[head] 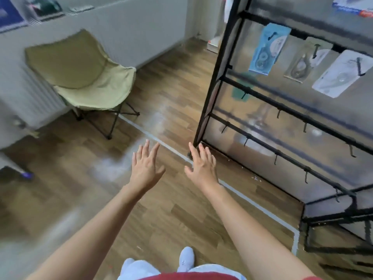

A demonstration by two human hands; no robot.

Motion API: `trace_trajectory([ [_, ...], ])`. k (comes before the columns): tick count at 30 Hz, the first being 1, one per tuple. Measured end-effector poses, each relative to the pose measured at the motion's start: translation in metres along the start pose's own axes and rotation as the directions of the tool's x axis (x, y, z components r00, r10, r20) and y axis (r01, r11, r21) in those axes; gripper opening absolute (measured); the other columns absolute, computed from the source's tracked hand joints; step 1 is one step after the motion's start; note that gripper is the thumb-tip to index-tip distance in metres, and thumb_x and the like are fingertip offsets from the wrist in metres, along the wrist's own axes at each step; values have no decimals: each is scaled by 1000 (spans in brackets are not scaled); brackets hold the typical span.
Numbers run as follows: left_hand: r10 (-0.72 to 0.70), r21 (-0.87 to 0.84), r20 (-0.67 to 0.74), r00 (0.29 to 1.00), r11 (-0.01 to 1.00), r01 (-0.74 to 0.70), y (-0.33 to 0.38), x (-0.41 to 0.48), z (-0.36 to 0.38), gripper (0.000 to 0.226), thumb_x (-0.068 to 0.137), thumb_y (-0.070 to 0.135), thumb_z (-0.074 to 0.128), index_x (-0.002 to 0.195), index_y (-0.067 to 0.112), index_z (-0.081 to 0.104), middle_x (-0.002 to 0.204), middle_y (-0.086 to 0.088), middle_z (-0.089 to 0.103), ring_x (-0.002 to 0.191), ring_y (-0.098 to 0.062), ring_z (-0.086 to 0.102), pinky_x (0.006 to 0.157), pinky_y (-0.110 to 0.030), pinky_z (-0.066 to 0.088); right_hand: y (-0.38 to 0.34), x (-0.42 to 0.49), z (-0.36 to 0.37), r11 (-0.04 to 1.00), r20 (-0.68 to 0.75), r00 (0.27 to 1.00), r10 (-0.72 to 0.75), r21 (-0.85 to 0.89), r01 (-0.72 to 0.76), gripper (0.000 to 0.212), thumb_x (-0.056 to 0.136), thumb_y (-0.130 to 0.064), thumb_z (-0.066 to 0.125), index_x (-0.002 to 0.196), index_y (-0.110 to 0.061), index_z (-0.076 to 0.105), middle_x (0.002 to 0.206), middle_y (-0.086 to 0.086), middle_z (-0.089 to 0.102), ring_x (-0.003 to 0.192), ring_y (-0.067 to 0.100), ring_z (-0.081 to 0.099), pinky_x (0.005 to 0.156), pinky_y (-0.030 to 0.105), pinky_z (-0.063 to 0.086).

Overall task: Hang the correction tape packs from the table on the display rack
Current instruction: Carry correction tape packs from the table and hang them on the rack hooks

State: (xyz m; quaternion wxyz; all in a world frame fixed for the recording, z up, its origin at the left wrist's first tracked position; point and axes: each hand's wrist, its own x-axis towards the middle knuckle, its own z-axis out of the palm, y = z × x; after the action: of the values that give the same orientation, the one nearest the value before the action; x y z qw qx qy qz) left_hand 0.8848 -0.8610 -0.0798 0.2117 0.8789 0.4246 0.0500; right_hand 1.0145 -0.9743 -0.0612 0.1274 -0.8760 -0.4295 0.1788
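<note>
Wood floor (171,215), folding chair (80,77) upper left, rack (217,77) at right bearing three packs (268,49), left hand (146,168) and right hand (201,168) at centre, fingers spread wide, holding nothing.

No readable text; print on correction tape packs (269,48) blurred.

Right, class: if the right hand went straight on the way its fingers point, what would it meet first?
Probably the display rack: the open right hand points its fingers at the foot of the rack's near corner post. Depth is unclear, so it could instead reach the floor beside it.
</note>
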Motion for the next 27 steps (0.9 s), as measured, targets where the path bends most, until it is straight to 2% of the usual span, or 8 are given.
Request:
trace_trajectory([
  [6,-216,-35,-70,974,976,214,-104,-60,-51,73,92,31,54,152,23,12,160,-8,-2,147,-27,0,116,-40,2,-126,-6,44,975,76,973,-218,-22,220,74,94,-30,50,152,-27,5,160,10,5,147,28,2,116,40,4],
  [11,-402,-60,-128,907,916,397,-213,-127,-94,72,93,32,53,152,24,12,160,-8,-2,147,-26,1,117,-40,3,-238,-31,100,926,172,913,-369,-17,377,76,92,-32,52,152,-29,5,160,10,5,147,26,1,116,40,4],
  [18,-647,-196,-201,735,762,617,-341,-210,-144,63,97,38,46,151,25,16,160,-5,0,147,-24,-1,117,-40,1,-374,-56,165,799,282,768,-574,-11,601,73,94,-36,50,152,-29,7,160,9,7,147,25,3,116,38,6],
  [27,-822,-334,-241,516,570,751,-444,-246,-189,64,97,35,46,152,23,15,160,-6,-1,147,-24,-2,118,-41,2,-516,-48,222,619,358,575,-736,10,786,69,96,-36,47,152,-29,9,160,8,8,147,26,3,117,38,5],
])
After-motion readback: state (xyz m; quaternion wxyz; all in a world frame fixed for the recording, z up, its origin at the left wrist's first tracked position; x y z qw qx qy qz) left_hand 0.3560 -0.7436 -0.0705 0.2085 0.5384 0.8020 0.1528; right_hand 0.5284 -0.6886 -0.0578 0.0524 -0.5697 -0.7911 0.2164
